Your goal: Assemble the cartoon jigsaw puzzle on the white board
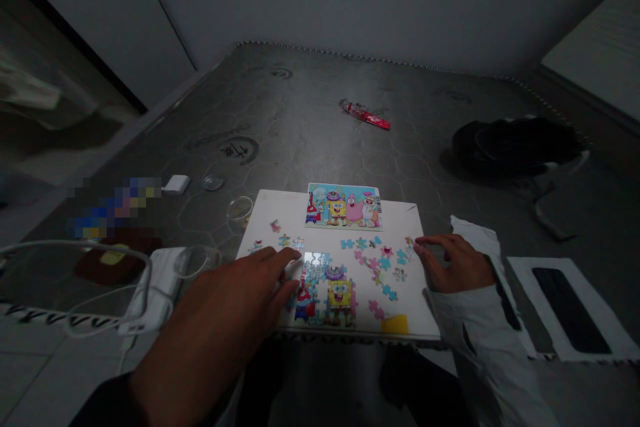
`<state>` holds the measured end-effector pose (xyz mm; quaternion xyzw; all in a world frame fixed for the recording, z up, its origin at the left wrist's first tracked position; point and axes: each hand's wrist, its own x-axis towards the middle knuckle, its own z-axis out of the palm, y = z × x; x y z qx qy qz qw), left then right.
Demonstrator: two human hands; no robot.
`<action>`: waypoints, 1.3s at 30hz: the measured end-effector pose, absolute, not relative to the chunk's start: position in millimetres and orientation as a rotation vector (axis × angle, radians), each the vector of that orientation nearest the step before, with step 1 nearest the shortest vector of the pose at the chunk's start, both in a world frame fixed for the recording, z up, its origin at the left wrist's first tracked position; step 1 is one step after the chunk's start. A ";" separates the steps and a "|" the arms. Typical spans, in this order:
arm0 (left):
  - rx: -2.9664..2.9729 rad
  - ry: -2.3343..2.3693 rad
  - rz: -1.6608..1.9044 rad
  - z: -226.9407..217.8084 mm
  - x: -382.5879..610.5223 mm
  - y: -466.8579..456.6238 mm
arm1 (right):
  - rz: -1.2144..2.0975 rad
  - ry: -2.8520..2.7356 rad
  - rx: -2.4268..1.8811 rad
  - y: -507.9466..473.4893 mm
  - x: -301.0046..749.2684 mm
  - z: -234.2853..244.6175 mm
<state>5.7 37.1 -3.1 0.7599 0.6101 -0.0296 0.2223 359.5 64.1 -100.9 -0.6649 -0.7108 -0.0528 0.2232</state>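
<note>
SpongeBob jigsaw (327, 293), part-built, gaps showing, lower middle of white board (420, 320) on mattress (300, 133) | loose pieces (375, 260) scattered right | left hand (220, 320): fingers spread, empty, at jigsaw's edge | right hand (455, 263): fingers half-curled, empty, at board's right side

**Left hand (235, 300) is covering the lower left of the half-built puzzle (340, 293)**
A pixelated patch (115, 208) is blurring something further left, and the loose puzzle pieces (373, 260) are showing pictures too small to tell.
</note>
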 end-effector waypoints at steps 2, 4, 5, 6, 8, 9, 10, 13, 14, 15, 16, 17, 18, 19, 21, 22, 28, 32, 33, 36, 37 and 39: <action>2.110 1.686 -0.066 -4.5 4.6 36.9 | -0.147 -1.984 -1.840 64.4 359.6 -101.6; 2.119 1.688 -0.063 -5.8 3.6 36.5 | -0.150 -1.983 -1.840 64.5 359.6 -103.1; 2.121 1.690 -0.063 -6.2 3.3 36.3 | -0.149 -1.974 -1.842 64.4 359.4 -103.9; 2.118 1.692 -0.065 -6.6 3.1 36.0 | -0.148 -1.962 -1.847 64.3 359.1 -104.6; 2.113 1.696 -0.061 -7.2 3.0 35.5 | -0.149 -1.944 -1.858 63.9 357.9 -105.3; 2.111 1.699 -0.061 -7.5 3.1 35.3 | -0.154 -1.945 -1.864 63.7 357.2 -105.3; 2.112 1.703 -0.062 -7.7 3.1 35.2 | -0.161 -1.951 -1.870 63.5 356.5 -105.1; 2.111 1.710 -0.064 -7.7 3.0 35.1 | -0.174 -1.965 -1.886 63.0 354.8 -104.2; 2.105 1.708 -0.067 -7.3 2.9 35.1 | -0.175 -1.963 -1.886 63.0 354.5 -104.0; 2.099 1.704 -0.067 -6.6 3.0 35.1 | -0.179 -1.959 -1.884 63.1 354.2 -103.8; 2.094 1.699 -0.066 -5.7 3.2 35.2 | -0.185 -1.957 -1.879 63.2 354.0 -103.6; 2.093 1.697 -0.065 -4.6 3.6 35.3 | -0.193 -1.956 -1.871 63.4 353.8 -103.3; 2.091 1.697 -0.068 -3.4 4.1 35.5 | -0.205 -1.957 -1.858 63.6 353.5 -103.0; 2.088 1.701 -0.078 -2.2 4.7 35.8 | -0.217 -1.958 -1.842 63.9 353.2 -102.7; 2.083 1.702 -0.100 -0.1 6.0 36.6 | -0.235 -1.958 -1.814 64.4 352.3 -102.1; 2.085 1.701 -0.102 0.5 6.5 37.0 | -0.237 -1.960 -1.803 64.5 351.9 -102.0; 2.122 1.684 -0.061 -0.8 6.1 37.7 | -0.153 -1.929 -1.831 63.5 350.3 -100.9; 2.113 1.716 -0.090 -2.0 6.5 38.0 | -0.179 -1.883 -1.807 60.3 347.2 -95.0; 2.110 1.727 -0.101 -1.8 6.7 38.0 | -0.176 -1.866 -1.808 59.2 346.1 -93.1; 2.112 1.739 -0.127 -0.1 7.4 37.7 | -0.131 -1.814 -1.866 55.8 343.5 -87.9; 2.114 1.734 -0.133 0.6 7.6 37.5 | -0.104 -1.802 -1.883 55.0 342.9 -86.5; 2.113 1.719 -0.149 1.4 8.0 37.3 | -0.040 -1.788 -1.885 54.0 341.7 -83.8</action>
